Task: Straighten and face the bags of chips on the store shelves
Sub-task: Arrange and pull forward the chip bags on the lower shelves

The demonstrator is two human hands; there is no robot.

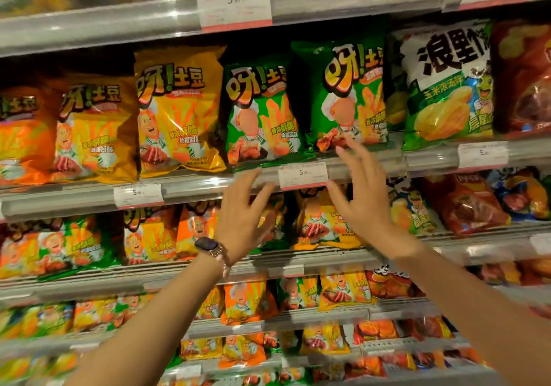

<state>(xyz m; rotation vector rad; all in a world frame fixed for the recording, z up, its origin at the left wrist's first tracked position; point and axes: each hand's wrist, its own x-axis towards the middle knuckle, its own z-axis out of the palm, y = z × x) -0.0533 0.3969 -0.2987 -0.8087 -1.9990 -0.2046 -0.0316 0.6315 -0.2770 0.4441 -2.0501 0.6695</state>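
Two green chip bags stand side by side on the second shelf from the top: a left green bag point(259, 111) and a right green bag point(346, 93), both upright and facing out. Left of them are yellow bags point(179, 111) and an orange bag point(24, 135). My left hand point(241, 215), with a watch on the wrist, is raised below the left green bag, fingers spread, holding nothing. My right hand point(363, 195) is spread too, its fingertips near the lower edge of the right green bag; I cannot tell if they touch it.
A shelf rail point(208, 186) with price tags point(302, 174) runs just above my hands. A white-and-green bag point(444, 87) and a red bag point(524, 78) stand to the right. Lower shelves hold several more orange, yellow, green and red bags.
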